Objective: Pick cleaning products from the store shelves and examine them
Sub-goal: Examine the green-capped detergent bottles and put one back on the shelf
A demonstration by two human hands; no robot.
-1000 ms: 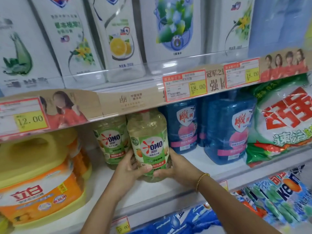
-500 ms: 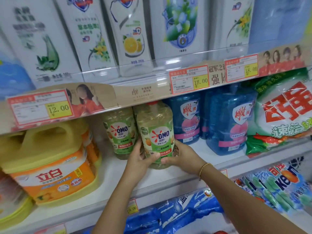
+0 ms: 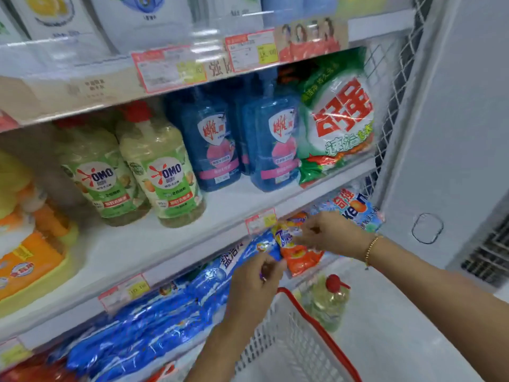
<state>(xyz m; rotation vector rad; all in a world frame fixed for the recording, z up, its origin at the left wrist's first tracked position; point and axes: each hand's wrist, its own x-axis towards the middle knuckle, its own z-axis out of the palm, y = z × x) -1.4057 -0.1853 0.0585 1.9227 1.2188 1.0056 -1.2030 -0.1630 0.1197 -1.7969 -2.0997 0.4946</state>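
Observation:
Both hands are on an orange and blue detergent bag (image 3: 298, 253) at the lower shelf's front edge. My left hand (image 3: 254, 282) grips its lower left part. My right hand (image 3: 329, 232), with a gold bracelet at the wrist, pinches its upper end. Two green-labelled OMO bottles (image 3: 165, 175) stand on the middle shelf (image 3: 170, 244), untouched. Several blue detergent bags (image 3: 154, 312) lie on the lower shelf to the left of my hands.
Two blue bottles (image 3: 271, 144) and a green and white powder bag (image 3: 340, 119) fill the middle shelf's right side. An orange and yellow tub (image 3: 30, 260) sits at the left. A white basket with a red rim (image 3: 303, 334) hangs below my hands, beside a yellow bottle (image 3: 327, 301).
Both hands let go of the front OMO bottle, which now stands on the middle shelf. They dropped to the lower shelf and took hold of an orange and blue bag. The view swung right and down.

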